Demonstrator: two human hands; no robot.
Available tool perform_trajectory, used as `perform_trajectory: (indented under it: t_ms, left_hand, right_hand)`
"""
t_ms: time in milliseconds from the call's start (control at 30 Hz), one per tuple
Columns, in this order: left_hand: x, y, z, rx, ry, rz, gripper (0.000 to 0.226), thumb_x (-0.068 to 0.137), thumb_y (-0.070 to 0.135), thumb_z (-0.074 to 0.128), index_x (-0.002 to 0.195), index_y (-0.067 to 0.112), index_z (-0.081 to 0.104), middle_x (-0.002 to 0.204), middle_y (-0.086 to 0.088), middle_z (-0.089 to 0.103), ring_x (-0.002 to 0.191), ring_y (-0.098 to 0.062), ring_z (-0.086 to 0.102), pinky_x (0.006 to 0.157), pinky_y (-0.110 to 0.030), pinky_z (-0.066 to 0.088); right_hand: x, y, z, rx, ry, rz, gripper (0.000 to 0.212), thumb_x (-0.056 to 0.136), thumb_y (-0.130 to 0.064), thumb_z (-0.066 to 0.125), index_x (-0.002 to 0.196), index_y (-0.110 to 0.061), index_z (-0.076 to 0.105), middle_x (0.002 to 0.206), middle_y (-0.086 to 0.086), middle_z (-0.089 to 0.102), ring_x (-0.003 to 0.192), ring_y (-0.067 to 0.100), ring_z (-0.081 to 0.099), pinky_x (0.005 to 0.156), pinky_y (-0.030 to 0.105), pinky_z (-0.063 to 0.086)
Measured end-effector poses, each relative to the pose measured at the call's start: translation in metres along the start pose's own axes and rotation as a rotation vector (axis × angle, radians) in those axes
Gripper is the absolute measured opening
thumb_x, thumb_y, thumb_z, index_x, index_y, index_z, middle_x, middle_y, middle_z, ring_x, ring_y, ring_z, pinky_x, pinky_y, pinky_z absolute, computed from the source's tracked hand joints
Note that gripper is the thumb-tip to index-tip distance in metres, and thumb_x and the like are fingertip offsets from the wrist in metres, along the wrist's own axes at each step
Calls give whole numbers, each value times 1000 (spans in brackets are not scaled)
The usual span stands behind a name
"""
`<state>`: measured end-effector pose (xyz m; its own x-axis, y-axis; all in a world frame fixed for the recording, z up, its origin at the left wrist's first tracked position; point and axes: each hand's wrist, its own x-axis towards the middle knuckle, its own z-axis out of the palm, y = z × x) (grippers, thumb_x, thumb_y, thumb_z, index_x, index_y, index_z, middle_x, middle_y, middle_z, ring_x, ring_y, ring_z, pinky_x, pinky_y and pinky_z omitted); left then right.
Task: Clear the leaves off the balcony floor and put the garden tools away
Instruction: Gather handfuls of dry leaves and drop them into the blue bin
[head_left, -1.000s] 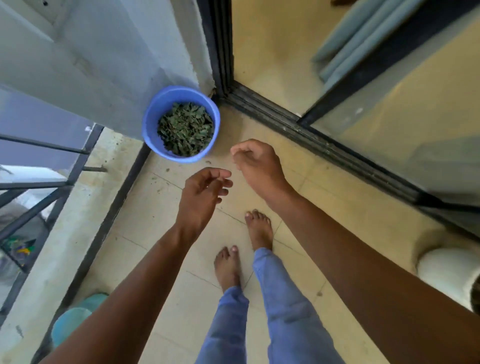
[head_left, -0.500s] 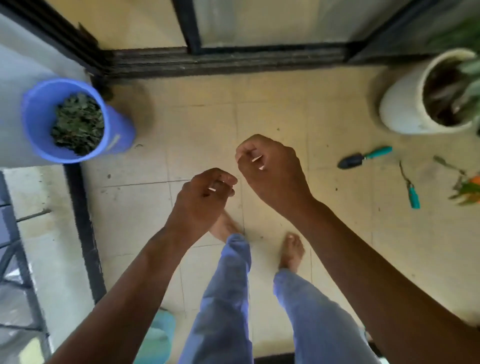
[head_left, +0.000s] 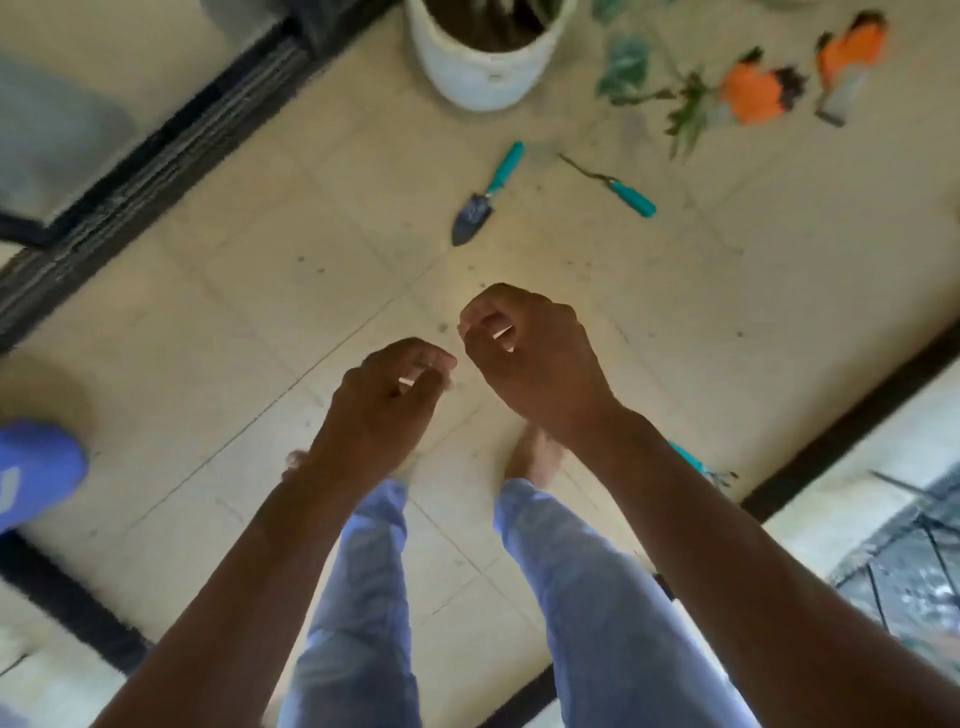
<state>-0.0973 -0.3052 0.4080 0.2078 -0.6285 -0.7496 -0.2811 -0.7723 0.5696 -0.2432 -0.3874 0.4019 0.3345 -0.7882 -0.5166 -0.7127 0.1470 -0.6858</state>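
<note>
While hands hang empty, trowel (head_left: 483, 197): teal handle, dark soiled blade, flat.

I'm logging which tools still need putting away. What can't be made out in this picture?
- Head view: teal tool, mostly hidden behind the right forearm.
- Blue bucket, cut off by the left edge; contents unseen.
- Orange items, too blurred to identify.
- Both hands, left and right, curled; whether they hold anything is unclear.

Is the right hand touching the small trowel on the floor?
Apart. In the head view, bare tiles separate the right hand from the trowel, which lies farther ahead on the floor.
</note>
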Motion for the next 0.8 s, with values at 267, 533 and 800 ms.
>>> perform_trajectory:
  t_ms: [267,533,800]
  left_hand:
    - [29,156,145,71,-99,192,17,91,28,59,92,40,70,94,17,76,93,-6,71,81,-30,53]
    - [91,276,252,259,-213,333,22,86,36,54,99,36,71,97,13,75,89,-10,70,88,-40,58]
    - [185,392,339,345,-265,310,34,78,44,48,100,34,72,98,13,74,86,-6,69,86,-32,55]
  right_hand:
    - [-16,102,-186,-2,188,37,19,86,-39,55,96,-34,69,87,-17,71,76,4,68,76,38,59]
    - [17,183,-317,46,335,159,10,86,-32,62,93,-36,69,84,-17,70,76,4,66,78,38,58]
    - [89,259,-440,71,341,275,10,88,-35,60,95,-35,68,84,-18,70,77,3,66,76,38,58]
